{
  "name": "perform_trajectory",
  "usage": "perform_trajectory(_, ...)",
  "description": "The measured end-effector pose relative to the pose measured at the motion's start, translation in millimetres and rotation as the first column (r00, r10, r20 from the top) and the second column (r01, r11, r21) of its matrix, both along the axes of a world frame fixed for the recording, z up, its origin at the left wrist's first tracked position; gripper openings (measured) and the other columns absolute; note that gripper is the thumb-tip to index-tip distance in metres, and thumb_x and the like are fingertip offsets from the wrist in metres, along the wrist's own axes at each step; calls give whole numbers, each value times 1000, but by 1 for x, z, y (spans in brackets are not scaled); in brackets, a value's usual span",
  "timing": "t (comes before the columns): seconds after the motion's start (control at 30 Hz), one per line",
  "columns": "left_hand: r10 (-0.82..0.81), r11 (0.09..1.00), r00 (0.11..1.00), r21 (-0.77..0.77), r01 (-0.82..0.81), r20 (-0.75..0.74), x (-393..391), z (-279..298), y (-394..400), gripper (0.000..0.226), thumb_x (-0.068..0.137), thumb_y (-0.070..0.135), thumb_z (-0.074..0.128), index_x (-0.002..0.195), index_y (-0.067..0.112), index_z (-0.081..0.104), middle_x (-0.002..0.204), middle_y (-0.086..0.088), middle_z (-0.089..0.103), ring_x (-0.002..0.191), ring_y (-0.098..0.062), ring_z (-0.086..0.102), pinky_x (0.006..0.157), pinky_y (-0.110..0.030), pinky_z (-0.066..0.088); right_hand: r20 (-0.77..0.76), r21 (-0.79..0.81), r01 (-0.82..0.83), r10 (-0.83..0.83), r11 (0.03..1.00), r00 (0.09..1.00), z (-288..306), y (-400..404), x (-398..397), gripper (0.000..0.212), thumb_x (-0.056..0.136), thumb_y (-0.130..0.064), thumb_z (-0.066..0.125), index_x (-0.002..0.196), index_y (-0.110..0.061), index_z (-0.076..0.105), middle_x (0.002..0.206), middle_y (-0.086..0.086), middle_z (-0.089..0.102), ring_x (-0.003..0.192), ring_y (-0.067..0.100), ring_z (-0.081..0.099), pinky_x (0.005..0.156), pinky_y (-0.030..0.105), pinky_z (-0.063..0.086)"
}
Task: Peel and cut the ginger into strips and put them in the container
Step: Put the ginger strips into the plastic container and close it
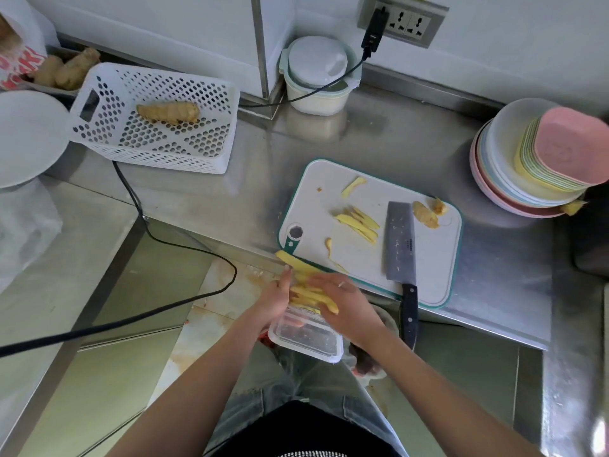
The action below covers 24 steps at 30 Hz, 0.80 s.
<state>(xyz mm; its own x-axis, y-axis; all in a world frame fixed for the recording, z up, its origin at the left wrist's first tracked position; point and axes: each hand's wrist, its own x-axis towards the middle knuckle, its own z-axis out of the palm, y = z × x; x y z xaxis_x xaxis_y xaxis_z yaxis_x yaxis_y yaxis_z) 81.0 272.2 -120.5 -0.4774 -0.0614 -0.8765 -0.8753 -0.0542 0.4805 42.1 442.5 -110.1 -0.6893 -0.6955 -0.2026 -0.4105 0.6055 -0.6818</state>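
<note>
Two bare hands meet just off the near edge of the steel worktop (379, 153), cupping a bundle of pale yellow peeled ginger strips (304, 290) between them. The left hand (278, 296) stands with fingers nearly straight against the left side of the bundle; the right hand (346, 301) lies over its right side with fingers lightly bent, so the strips are pressed between both palms. Most strips in the bundle run from far left to near right. Directly under the hands, on the near side, sits a clear rectangular plastic container (308, 341), resting on the person's lap.

Just beyond the hands lies a white plastic cutting board with a teal rim (356, 258), its near corner overhanging the worktop edge. On it a small cluster of more ginger strips (359, 222) lies, pointing far left to near right. Right of them rests a grey rectangular cleaver with a black handle (400, 242), blade far, handle near, and beside its tip an unpeeled ginger end piece (426, 214).

Farther left stands a white perforated plastic basket (197, 153) holding one whole ginger root (168, 112) lying left to right. At the far right rises a stack of pastel plates and bowls (534, 166). Against the pale back wall stands a round lidded white tub (318, 77).
</note>
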Motion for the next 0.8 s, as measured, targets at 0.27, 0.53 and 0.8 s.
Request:
perform_trajectory(0.27, -22, 1000, 1000, -11, 22, -1, -1, 6, 1, 73, 88, 70, 19, 136, 21, 43, 73, 3, 37, 75, -25, 73, 68, -36, 59, -128, 5, 216, -214, 976, 968, 14, -30, -21, 36, 88, -21, 63, 124, -19, 60, 118, 2, 62, 109, 22, 55, 94, 44, 47)
perform_trajectory(0.53, -5, 1000, 1000, -29, 5, -2, -1, 4, -1, 62, 89, 68, 19, 120, 22, 47, 78, 2, 38, 76, -26, 72, 71, -41, 60, -89, 243, 89, -69, 966, 994, 6, -66, -30, 31, 93, -9, 50, 123, -15, 55, 126, 4, 49, 119, 23, 43, 98, 35, 39)
perform_trajectory(0.8, 32, 999, 999, -37, -32, -4, -1, -5, -2, 42, 101, 43, 26, 131, 21, 47, 108, -3, 57, 82, -26, 71, 66, -40, 60, 76, 283, -170, 154, 944, 985, 25, -31, -27, 39, 92, -29, 62, 130, -26, 58, 123, 1, 57, 113, 20, 53, 96, 33, 44)
